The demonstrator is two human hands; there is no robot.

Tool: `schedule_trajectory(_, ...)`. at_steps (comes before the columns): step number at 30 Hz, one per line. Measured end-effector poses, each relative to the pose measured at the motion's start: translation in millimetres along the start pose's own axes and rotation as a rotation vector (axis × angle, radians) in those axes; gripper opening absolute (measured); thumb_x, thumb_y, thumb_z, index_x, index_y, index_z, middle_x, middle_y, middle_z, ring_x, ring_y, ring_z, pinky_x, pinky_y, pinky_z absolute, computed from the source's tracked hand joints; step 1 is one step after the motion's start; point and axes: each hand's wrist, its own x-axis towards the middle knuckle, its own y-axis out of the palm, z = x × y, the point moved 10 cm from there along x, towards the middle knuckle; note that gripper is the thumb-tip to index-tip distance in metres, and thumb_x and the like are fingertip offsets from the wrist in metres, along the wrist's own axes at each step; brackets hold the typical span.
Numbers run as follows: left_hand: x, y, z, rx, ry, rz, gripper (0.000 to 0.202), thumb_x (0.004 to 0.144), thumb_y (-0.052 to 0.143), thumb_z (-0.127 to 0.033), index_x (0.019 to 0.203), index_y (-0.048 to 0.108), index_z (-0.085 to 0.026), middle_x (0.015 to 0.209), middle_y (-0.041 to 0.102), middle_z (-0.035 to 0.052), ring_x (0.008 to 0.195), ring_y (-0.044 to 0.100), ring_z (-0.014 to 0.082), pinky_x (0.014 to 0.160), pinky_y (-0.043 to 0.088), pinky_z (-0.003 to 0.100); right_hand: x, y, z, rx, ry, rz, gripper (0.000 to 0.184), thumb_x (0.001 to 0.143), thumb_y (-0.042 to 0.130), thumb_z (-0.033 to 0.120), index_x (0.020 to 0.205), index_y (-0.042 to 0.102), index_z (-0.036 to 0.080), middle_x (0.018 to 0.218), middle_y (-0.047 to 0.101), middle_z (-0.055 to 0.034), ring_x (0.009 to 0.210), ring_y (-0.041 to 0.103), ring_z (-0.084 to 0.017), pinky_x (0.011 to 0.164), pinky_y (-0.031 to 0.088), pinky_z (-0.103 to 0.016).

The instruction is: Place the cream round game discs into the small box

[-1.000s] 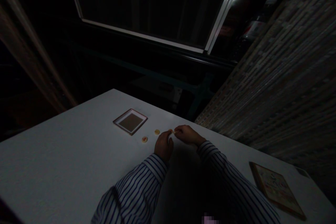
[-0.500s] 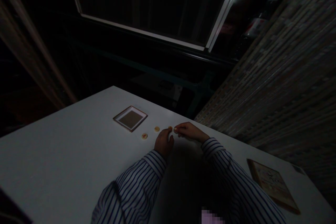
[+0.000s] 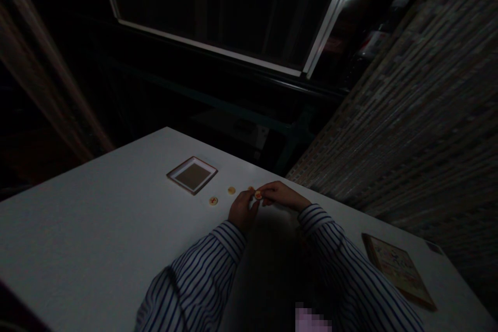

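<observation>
The scene is dim. My left hand (image 3: 241,211) and my right hand (image 3: 280,194) meet over the white table (image 3: 97,249), fingertips pinched together on a small round disc (image 3: 258,195) with a red mark. Both wrists come out of striped sleeves. Two more round discs lie on the table just left of my hands: one (image 3: 232,190) near the fingers, and one with a red mark (image 3: 213,201) further left. Another disc edge (image 3: 251,188) peeks out behind my left fingers.
A shallow square tray (image 3: 192,175) with a brown inside sits beyond the discs. A wooden framed board (image 3: 397,270) lies at the table's right end. A brick wall (image 3: 420,114) rises on the right, and a dark window (image 3: 218,5) is ahead.
The view shifted slightly. My fingers have closed in together on the small disc, which now shows between both hands.
</observation>
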Motion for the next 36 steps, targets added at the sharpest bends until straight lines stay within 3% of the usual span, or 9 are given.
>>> schedule_trajectory(7, 0.1, -1.8, -9.3, 0.038, 0.049, -0.009, 0.022, 0.080, 0.051, -0.030, 0.098, 0.058, -0.018, 0.090, 0.065, 0.0065, 0.083, 0.061, 0.0173, 0.075, 0.050, 0.031, -6.1, 0.0, 0.4, 0.036, 0.020, -0.015, 0.032, 0.071, 0.060, 0.035, 0.091, 0.067, 0.012, 0.071, 0.065, -0.0036, 0.059, 0.056, -0.009, 0.060, 0.044, -0.023)
schedule_trajectory(15, -0.2, -3.1, -17.7, 0.000, 0.053, 0.025, 0.020, 0.080, 0.050, -0.030, 0.093, 0.059, -0.017, 0.084, 0.065, 0.0057, 0.075, 0.059, 0.0152, 0.071, 0.049, 0.029, -13.8, -2.0, 6.4, -0.057, -0.016, -0.016, 0.032, 0.074, 0.056, 0.035, 0.091, 0.065, 0.009, 0.064, 0.061, -0.0019, 0.057, 0.053, -0.009, 0.054, 0.040, -0.020)
schedule_trajectory(20, -2.3, -4.8, -20.6, -0.007, 0.061, 0.015, 0.017, 0.078, 0.052, -0.028, 0.090, 0.058, -0.017, 0.082, 0.063, 0.0053, 0.074, 0.058, 0.0153, 0.071, 0.048, 0.029, -24.4, -12.9, 7.8, -0.151, -0.031, -0.108, 0.032, 0.077, 0.052, 0.032, 0.097, 0.063, 0.010, 0.071, 0.064, -0.0035, 0.061, 0.056, -0.011, 0.058, 0.043, -0.023)
schedule_trajectory(28, -4.4, -7.8, -30.6, 0.025, 0.094, -0.003, 0.013, 0.075, 0.053, -0.025, 0.085, 0.058, -0.018, 0.076, 0.062, 0.0034, 0.069, 0.058, 0.0151, 0.067, 0.047, 0.028, -63.5, -25.8, 20.9, -0.432, -0.185, -0.294, 0.029, 0.078, 0.050, 0.029, 0.097, 0.065, 0.014, 0.097, 0.066, -0.0086, 0.089, 0.059, -0.019, 0.080, 0.044, -0.030)
schedule_trajectory(36, -6.1, -5.5, -42.7, -0.003, 0.110, 0.044, 0.016, 0.075, 0.053, -0.025, 0.088, 0.057, -0.017, 0.075, 0.060, 0.0032, 0.068, 0.056, 0.0142, 0.067, 0.046, 0.027, -106.2, -30.3, 18.9, -0.334, -0.166, -0.401, 0.032, 0.080, 0.049, 0.034, 0.103, 0.063, 0.016, 0.100, 0.066, -0.0079, 0.090, 0.060, -0.019, 0.078, 0.045, -0.030)
